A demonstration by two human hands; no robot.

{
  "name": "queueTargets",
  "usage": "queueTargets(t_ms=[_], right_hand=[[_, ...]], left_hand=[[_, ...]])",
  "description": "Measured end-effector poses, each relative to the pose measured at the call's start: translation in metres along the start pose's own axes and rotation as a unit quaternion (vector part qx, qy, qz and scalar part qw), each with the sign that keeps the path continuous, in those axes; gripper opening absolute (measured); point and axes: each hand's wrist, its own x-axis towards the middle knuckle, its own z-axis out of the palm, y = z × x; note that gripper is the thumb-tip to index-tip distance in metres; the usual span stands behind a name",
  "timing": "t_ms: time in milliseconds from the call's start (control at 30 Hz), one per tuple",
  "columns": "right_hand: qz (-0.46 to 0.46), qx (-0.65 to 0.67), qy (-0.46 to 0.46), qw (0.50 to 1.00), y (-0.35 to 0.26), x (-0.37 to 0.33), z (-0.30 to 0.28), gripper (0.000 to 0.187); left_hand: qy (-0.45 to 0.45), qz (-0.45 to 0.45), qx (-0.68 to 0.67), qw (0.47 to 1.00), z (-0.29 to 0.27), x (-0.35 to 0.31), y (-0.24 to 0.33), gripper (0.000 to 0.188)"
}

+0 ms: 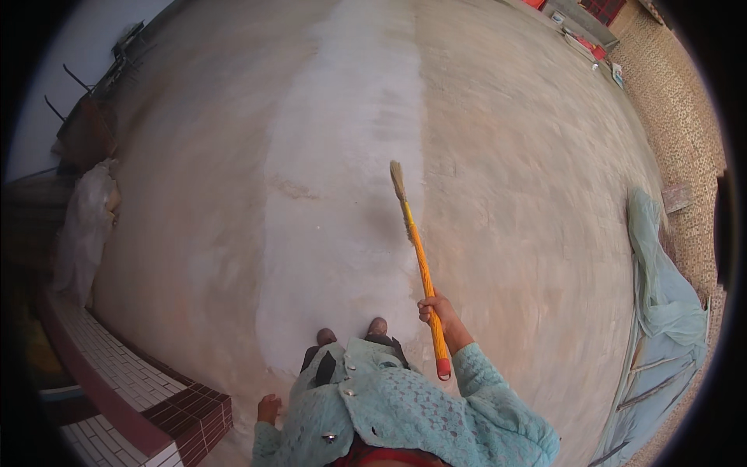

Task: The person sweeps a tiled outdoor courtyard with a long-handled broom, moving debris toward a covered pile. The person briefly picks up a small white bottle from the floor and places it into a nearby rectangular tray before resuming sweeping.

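My right hand (440,308) is wrapped round the orange handle of a long broom (421,261). Its bristles point away from me, and a red cap with a ring ends the handle near my body. The bristle end sits over the pale strip of concrete floor (334,233); whether it touches the floor I cannot tell. Low at my left side hangs my left hand (269,408), with the fingers curled and partly hidden. No object shows in it. Both sleeves are light green knit.
A tiled step (201,416) lies close on my left. Beyond it are a plastic sheet (84,226) and a wheelbarrow (87,128). At right, green netting (661,272) covers a frame by a patterned wall (673,117). Red items (595,48) lie at the far right.
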Motion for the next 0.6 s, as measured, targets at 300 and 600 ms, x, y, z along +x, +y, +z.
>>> queueTargets(t_ms=[300,600], right_hand=[[0.201,0.190,0.058,0.959,0.007,0.086,-0.050,0.007],[0.339,0.215,-0.211,0.891,0.066,0.144,0.110,0.012]], left_hand=[[0.009,-0.050,-0.042,0.998,0.021,-0.033,-0.033,0.039],[0.023,0.052,0.087,0.995,0.057,-0.044,-0.064,0.035]])
